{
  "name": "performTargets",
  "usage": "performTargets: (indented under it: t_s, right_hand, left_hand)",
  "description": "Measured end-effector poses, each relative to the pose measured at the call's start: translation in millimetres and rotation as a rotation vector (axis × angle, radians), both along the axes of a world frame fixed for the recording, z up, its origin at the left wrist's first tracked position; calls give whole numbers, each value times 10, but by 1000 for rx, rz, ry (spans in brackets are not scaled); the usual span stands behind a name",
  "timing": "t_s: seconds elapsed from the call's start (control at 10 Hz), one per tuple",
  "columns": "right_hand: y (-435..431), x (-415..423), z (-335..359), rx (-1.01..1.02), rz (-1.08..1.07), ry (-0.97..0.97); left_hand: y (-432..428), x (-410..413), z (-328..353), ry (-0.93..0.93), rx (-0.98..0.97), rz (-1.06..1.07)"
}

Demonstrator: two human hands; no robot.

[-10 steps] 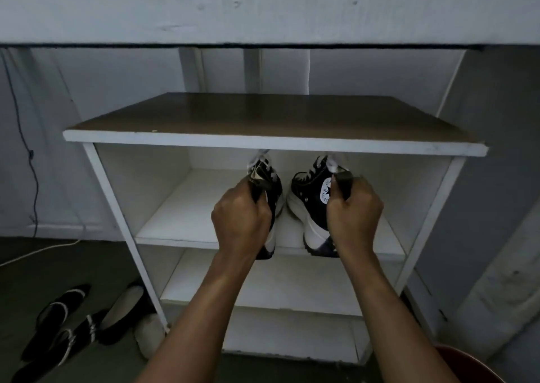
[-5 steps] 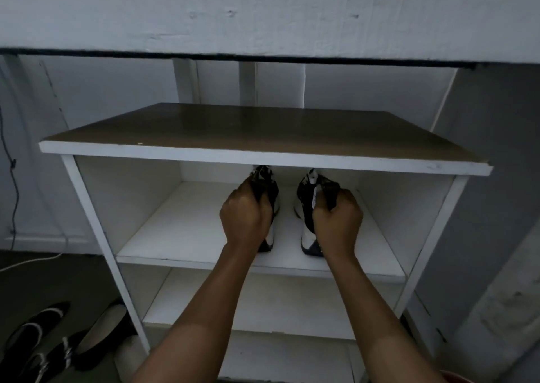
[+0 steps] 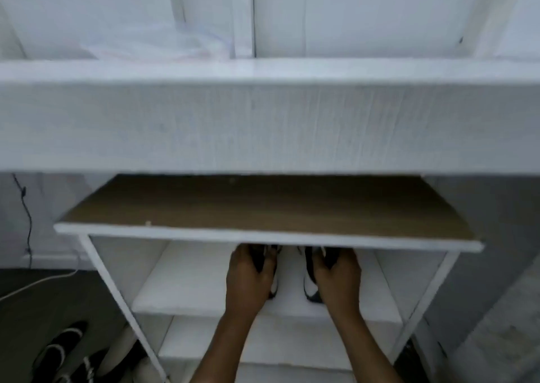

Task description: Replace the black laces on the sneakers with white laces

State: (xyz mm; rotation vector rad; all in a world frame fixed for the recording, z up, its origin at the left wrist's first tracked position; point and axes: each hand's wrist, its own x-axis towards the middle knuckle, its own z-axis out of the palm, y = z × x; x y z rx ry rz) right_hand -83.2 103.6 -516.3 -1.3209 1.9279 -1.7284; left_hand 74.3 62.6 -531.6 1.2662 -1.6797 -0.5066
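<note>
black sneakers (image 3: 310, 289) on a white shelf (image 3: 193, 283): left hand (image 3: 248, 277) grips one, right hand (image 3: 339, 277) grips the other.

Nothing legible anywhere: no text, label, brand or number sharp enough to read. On the sneakers (image 3: 309, 286), mostly covered by the left hand (image 3: 248, 277) and right hand (image 3: 339, 277) — only blurred black and white.
</note>
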Motion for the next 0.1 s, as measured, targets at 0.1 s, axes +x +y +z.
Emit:
performTargets:
  t_s: [0.1]
  right_hand:
    - [138,52,290,154,-22,-54]
  left_hand:
    - [255,127,353,-6,275,38]
